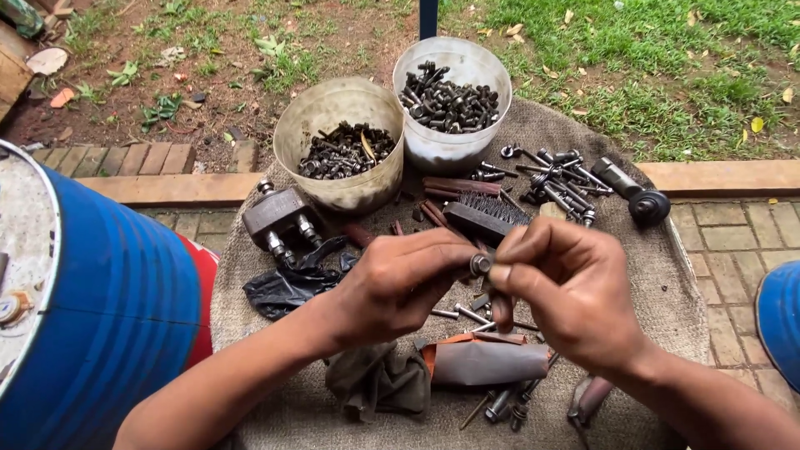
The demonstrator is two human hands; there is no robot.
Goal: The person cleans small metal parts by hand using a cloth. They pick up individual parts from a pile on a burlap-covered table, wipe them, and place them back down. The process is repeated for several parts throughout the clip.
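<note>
My left hand [398, 282] and my right hand [565, 287] meet above a round table covered in sackcloth [650, 292]. Between their fingertips they pinch a small metal bolt with a nut [481, 265]. The left fingers close on its head side, the right thumb and forefinger on the other end. Under the hands lie a wire brush [485, 218], loose bolts and a rolled sheet of sandpaper [483, 360].
Two plastic tubs of dark bolts and nuts stand at the back, one beige [337, 142] and one white [450, 96]. A metal clamp block [279, 218], black plastic bag [287, 283], rag [375, 379] and several long bolts [558, 179] lie around. A blue drum [108, 300] stands left.
</note>
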